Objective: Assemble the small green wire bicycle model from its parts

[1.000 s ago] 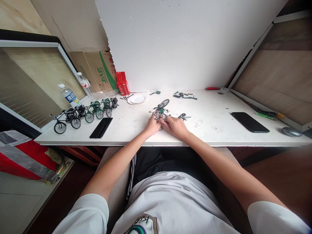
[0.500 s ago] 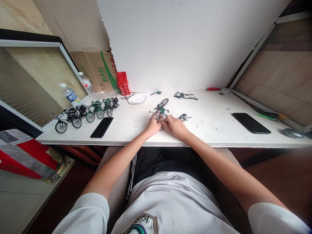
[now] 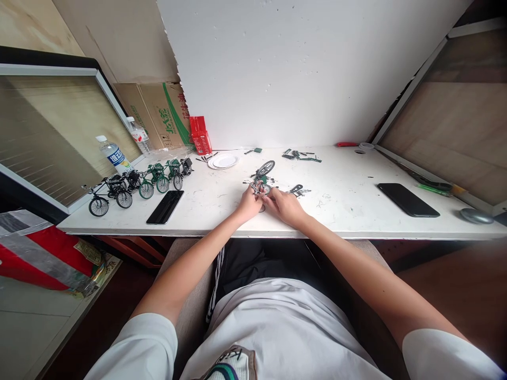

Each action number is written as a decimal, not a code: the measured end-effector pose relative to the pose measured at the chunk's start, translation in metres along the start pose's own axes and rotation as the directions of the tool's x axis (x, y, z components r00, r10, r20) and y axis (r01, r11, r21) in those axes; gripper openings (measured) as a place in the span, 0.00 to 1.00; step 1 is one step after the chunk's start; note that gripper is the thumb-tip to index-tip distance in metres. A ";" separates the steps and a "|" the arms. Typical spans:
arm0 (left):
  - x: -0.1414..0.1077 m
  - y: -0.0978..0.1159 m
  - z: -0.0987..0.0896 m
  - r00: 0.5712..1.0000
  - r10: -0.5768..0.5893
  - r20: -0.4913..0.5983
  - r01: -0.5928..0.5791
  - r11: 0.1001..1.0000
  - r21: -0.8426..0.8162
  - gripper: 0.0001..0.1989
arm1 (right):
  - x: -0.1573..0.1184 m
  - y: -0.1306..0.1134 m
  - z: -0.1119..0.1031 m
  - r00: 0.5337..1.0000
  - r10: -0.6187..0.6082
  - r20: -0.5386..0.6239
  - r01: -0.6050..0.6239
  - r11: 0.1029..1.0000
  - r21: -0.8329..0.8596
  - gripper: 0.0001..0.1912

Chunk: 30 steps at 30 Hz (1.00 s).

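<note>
Near the table's front edge, my left hand (image 3: 250, 203) is closed on a small model bicycle (image 3: 257, 186), partly built, with thin metal bars showing above the fingers. My right hand (image 3: 285, 206) meets it from the other side, its fingers pinched together against the same bicycle; the exact part between them is hidden. Just beyond the hands lie a loose black wheel (image 3: 265, 168) and a green piece. A small black crank-like part (image 3: 296, 189) rests right of my right hand, with thin bits beside it.
Several finished model bicycles (image 3: 99, 206) stand at the left. Phones (image 3: 165, 207) (image 3: 407, 200) lie on both sides. Farther back are white plates (image 3: 223, 161), green and black parts (image 3: 301, 155), a red box (image 3: 200, 135) and bottles (image 3: 114, 154). A silver mouse-like object (image 3: 477, 216) sits at the right edge.
Almost nothing differs. My right hand's fingers have shifted very slightly at the bicycle, while both arms stay in place.
</note>
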<state>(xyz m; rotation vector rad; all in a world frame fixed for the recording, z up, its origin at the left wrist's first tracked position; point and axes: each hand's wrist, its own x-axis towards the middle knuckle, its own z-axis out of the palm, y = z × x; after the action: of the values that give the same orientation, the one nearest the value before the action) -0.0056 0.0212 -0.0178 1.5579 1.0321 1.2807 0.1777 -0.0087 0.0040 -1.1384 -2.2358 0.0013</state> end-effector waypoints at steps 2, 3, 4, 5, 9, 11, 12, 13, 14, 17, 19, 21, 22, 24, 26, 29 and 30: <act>0.001 0.001 0.000 1.000 -0.008 0.015 0.008 1.000 -0.006 0.18 | 0.001 0.000 -0.002 0.999 0.045 -0.001 -0.044 0.996 0.083 0.19; 0.001 0.002 -0.001 1.000 -0.013 0.025 0.013 1.000 -0.014 0.15 | 0.001 0.000 -0.003 0.997 0.072 -0.009 -0.070 0.989 0.129 0.20; 0.002 0.003 -0.001 0.999 -0.018 0.035 0.019 1.000 -0.024 0.14 | 0.001 0.000 -0.004 0.994 0.103 -0.027 -0.097 0.980 0.171 0.20; 0.002 0.005 -0.001 0.999 -0.027 0.040 0.029 0.999 -0.035 0.14 | 0.002 0.000 -0.005 0.989 0.136 -0.054 -0.122 0.971 0.206 0.20; 0.000 0.016 -0.001 0.999 -0.038 -0.004 0.038 0.999 -0.026 0.14 | 0.004 0.002 -0.006 0.958 0.225 -0.177 -0.172 0.947 0.271 0.21; -0.001 0.020 -0.001 0.998 -0.060 -0.017 0.060 0.998 -0.018 0.14 | 0.005 0.003 -0.006 0.951 0.233 -0.204 -0.172 0.945 0.278 0.21; -0.002 0.022 -0.001 0.997 -0.073 -0.017 0.072 0.997 -0.014 0.14 | 0.005 0.003 -0.005 0.951 0.231 -0.208 -0.169 0.946 0.277 0.21; -0.002 0.023 -0.001 0.997 -0.080 -0.020 0.080 0.997 -0.012 0.15 | 0.006 0.003 -0.005 0.952 0.227 -0.207 -0.167 0.947 0.273 0.20; -0.003 0.024 -0.001 0.996 -0.084 -0.017 0.084 0.996 -0.012 0.15 | 0.006 0.003 -0.005 0.953 0.223 -0.203 -0.166 0.950 0.266 0.20; -0.003 0.022 -0.001 0.996 -0.085 -0.001 0.085 0.996 -0.019 0.16 | 0.006 0.003 -0.004 0.958 0.216 -0.191 -0.168 0.956 0.239 0.18; -0.002 0.020 -0.001 0.996 -0.091 0.001 0.091 0.996 -0.022 0.16 | 0.005 0.002 -0.004 0.959 0.217 -0.184 -0.172 0.957 0.232 0.16; -0.002 0.019 -0.001 0.995 -0.097 -0.006 0.097 0.995 -0.025 0.17 | 0.005 0.001 -0.005 0.958 0.222 -0.181 -0.178 0.956 0.232 0.16; -0.002 0.019 -0.001 0.995 -0.097 -0.008 0.097 0.995 -0.024 0.17 | 0.005 0.001 -0.005 0.957 0.226 -0.180 -0.181 0.955 0.233 0.16; -0.002 0.019 -0.001 0.995 -0.095 -0.006 0.095 0.995 -0.023 0.17 | 0.005 0.000 -0.007 0.956 0.237 -0.175 -0.187 0.948 0.258 0.17; -0.003 0.021 0.000 0.995 -0.101 0.005 0.101 0.995 -0.021 0.18 | 0.006 0.000 -0.008 0.954 0.256 -0.155 -0.193 0.923 0.334 0.19; -0.003 0.023 0.000 0.994 -0.111 0.024 0.111 0.994 -0.023 0.19 | 0.007 0.001 -0.009 0.954 0.280 -0.110 -0.193 0.850 0.491 0.22; -0.004 0.024 0.000 0.993 -0.110 0.030 0.111 0.994 -0.022 0.19 | 0.007 0.002 -0.009 0.954 0.283 -0.100 -0.189 0.825 0.532 0.23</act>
<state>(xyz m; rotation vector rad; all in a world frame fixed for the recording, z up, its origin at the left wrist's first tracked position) -0.0041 0.0105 0.0038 1.4760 1.0665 1.1876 0.1811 -0.0042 0.0148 -1.0512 -1.7642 0.5559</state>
